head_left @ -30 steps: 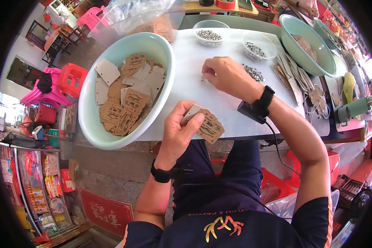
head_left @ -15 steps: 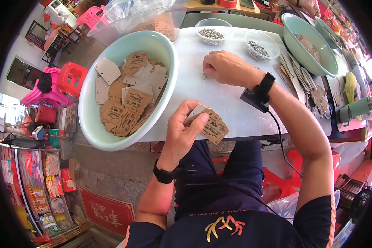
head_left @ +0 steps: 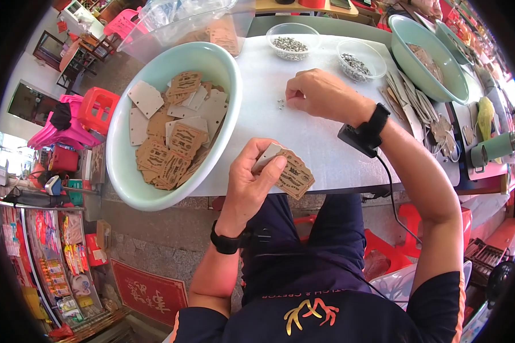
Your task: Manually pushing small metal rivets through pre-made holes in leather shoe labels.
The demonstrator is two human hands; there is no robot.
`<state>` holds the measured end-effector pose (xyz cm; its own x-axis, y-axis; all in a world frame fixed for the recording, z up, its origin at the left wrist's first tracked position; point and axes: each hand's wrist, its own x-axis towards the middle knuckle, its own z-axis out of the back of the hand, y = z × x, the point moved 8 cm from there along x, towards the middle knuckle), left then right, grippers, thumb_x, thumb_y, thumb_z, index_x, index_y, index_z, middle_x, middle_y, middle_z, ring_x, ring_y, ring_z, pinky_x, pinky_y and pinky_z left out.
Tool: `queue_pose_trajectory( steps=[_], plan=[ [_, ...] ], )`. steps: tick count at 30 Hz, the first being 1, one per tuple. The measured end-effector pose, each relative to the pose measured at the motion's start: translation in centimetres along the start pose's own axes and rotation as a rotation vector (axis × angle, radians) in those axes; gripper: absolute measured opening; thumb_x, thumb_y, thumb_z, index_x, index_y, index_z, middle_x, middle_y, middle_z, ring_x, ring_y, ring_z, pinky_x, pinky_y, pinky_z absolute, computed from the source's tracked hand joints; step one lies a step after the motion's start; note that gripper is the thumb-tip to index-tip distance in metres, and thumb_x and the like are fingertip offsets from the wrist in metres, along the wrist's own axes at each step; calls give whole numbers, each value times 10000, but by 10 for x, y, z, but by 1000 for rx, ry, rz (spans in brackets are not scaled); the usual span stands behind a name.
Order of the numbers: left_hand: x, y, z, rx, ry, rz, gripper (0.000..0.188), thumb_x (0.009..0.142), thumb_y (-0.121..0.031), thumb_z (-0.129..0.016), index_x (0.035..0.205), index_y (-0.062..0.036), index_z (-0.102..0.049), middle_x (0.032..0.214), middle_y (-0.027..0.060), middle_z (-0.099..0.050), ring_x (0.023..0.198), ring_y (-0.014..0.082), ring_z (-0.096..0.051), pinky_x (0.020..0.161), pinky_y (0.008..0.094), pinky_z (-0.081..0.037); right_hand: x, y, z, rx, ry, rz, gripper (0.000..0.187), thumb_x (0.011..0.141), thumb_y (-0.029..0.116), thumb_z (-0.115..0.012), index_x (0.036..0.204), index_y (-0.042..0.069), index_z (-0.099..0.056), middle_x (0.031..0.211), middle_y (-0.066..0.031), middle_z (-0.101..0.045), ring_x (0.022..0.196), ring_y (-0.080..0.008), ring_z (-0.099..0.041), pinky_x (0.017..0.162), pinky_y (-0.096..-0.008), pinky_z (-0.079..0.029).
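A few brown printed cardboard tags [head_left: 295, 178] with scalloped edges are pinched between the thumb and fingers of my left hand [head_left: 250, 182], above the table's front edge. My right hand [head_left: 326, 96] is closed with fingertips down at the white tabletop; whatever they hold, if anything, is hidden. Beside those fingertips lie several tiny shiny metal pieces [head_left: 281, 104]. More such pieces fill two clear plastic bowls, one farther back [head_left: 290, 48] and one to its right [head_left: 357, 66]. On my left, a pale green basin [head_left: 117, 154] holds many loose tags [head_left: 186, 140], some brown side up, some grey.
Behind the basin stands a clear plastic bin [head_left: 180, 43] with more tags. To the right are a stack of grey-brown card pieces [head_left: 403, 97], another green basin [head_left: 462, 94] and a green thermos [head_left: 500, 146]. A cable [head_left: 390, 186] hangs from my right wrist device.
My right hand has shifted slightly to the right, baring more of the tiny metal pieces beside it. The left hand keeps the tags in nearly the same place.
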<state>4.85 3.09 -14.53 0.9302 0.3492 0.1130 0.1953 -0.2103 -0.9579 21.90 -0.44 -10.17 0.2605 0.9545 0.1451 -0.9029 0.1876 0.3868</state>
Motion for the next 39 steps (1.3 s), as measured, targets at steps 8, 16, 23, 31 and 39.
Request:
queue_pose_trajectory(
  steps=[8,16,23,31,39],
  plan=[
    [0,0,-1,12,-26,12,185,959,-125,-591,1101,-16,-542,966,36,-631,874,65,-599,765,229,-499,-5,5,-5,-33,-105,27,120,796,113,-618,799,-2,-581,798,-144,-631,739,-337,-611,678,-409,-485],
    [10,-14,-6,-210,-205,17,216,962,-98,-573,1153,-11,-524,1009,62,-646,889,99,-633,795,262,-530,-25,-20,15,127,-118,-65,118,781,119,-610,811,5,-608,801,-140,-633,744,-319,-617,699,-403,-486],
    [24,-29,-22,-116,-147,-6,203,957,-88,-575,1143,-20,-527,1018,59,-642,892,92,-628,778,258,-527,-43,-17,22,8,-207,90,109,801,103,-572,782,2,-608,748,-170,-632,749,-351,-618,673,-430,-485],
    [1,-12,-16,35,-111,89,180,959,-101,-585,1113,-15,-549,975,53,-663,902,87,-622,818,247,-503,-30,-17,19,61,-134,-7,161,826,124,-578,848,-24,-640,776,-182,-656,741,-363,-622,687,-428,-482],
    [5,-14,-13,17,-118,82,214,963,-107,-579,1142,2,-537,999,62,-656,907,83,-620,813,244,-503,-9,-12,-5,-66,-88,-62,145,792,120,-587,760,-11,-638,726,-178,-642,715,-365,-621,684,-428,-487]
  ],
)
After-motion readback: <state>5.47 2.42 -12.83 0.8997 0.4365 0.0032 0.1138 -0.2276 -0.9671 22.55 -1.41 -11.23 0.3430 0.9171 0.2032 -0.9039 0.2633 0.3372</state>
